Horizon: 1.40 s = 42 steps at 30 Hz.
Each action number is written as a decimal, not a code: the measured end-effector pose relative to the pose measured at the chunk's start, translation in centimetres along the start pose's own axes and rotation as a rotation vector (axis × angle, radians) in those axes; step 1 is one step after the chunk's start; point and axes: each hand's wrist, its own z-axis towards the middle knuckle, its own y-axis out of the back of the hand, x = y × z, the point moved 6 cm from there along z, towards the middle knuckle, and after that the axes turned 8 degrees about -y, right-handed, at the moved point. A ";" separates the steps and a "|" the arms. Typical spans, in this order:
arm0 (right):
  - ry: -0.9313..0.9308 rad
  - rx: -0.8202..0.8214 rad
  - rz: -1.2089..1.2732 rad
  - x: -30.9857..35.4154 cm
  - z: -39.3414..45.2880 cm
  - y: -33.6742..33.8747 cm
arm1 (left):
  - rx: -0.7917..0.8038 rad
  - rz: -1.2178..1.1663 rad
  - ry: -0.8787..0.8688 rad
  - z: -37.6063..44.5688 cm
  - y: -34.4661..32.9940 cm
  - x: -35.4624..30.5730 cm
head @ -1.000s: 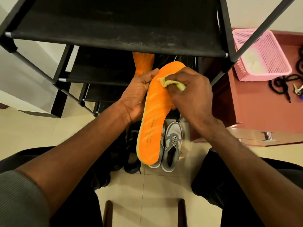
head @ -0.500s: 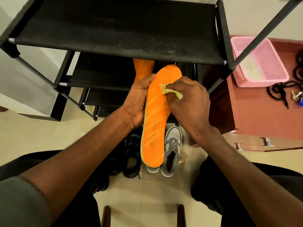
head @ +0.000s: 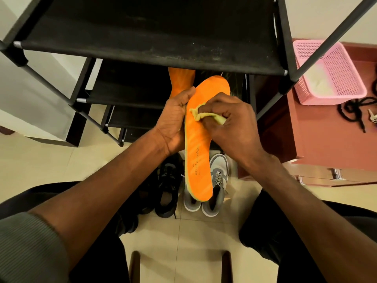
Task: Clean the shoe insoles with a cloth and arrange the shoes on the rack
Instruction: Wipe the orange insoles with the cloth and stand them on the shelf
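My left hand (head: 174, 121) grips the left edge of an orange insole (head: 199, 144), held upright with its toe end up, in front of the black shoe rack (head: 146, 33). Against the insole's upper middle, my right hand (head: 232, 123) presses a small yellow cloth (head: 201, 115). A second orange insole (head: 180, 80) lies on a lower rack shelf behind my left hand. On the floor below stand a pair of grey sneakers (head: 216, 186) and a black sneaker (head: 167, 186) to their left.
A pink plastic basket (head: 330, 72) sits on a reddish cabinet (head: 330, 127) to the right, with a black cord (head: 353, 111) and keys (head: 372, 118) beside it. My knees frame the tiled floor. Two wooden stool legs (head: 134, 266) show at the bottom.
My right hand with the cloth has slid down the insole from near its toe end toward its upper middle. The insole has turned more upright. The camera view has shifted slightly.
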 end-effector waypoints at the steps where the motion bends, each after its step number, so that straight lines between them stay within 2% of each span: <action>1: 0.053 0.052 0.031 0.6 -0.3 -0.5 | 0.005 -0.017 0.007 0.0 0.0 0.0; 3: 0.122 0.121 0.076 1.5 -0.9 -1.0 | -0.005 -0.030 0.008 0.0 0.2 0.0; 7: 0.037 0.037 -0.028 0.3 0.0 -0.2 | 0.002 0.010 -0.008 0.2 0.3 0.0; 10: 0.124 0.161 0.062 1.3 -0.8 -1.0 | -0.015 0.003 -0.002 0.2 0.6 0.1; 14: 0.028 0.070 0.024 0.3 -0.1 -0.3 | -0.021 0.026 0.007 0.3 0.6 0.2; 17: 0.106 0.163 0.087 1.2 -0.8 -1.0 | -0.032 0.032 0.019 0.1 0.6 0.2; 21: 0.022 0.076 0.055 0.7 -0.6 -0.7 | -0.061 0.039 0.016 0.1 0.8 0.4; 25: 0.063 0.194 0.176 1.7 -0.9 -1.2 | -0.084 0.029 0.015 0.0 0.8 0.3; 30: -0.146 -0.140 -0.179 -1.1 0.0 1.1 | -0.061 0.061 -0.039 0.4 0.5 0.4; 34: -0.268 -0.325 -0.188 -2.8 0.8 4.3 | 0.009 0.119 0.004 0.3 -0.2 1.1; 36: -0.223 -0.275 -0.145 -2.7 0.8 4.0 | 0.051 0.111 0.011 0.1 -0.5 1.1; 40: 0.048 -0.009 -0.042 0.2 -0.4 0.5 | 0.060 0.049 0.028 0.4 0.0 1.2; 42: 0.017 -0.076 -0.071 -0.2 0.1 0.9 | 0.069 0.069 0.024 0.3 0.0 1.2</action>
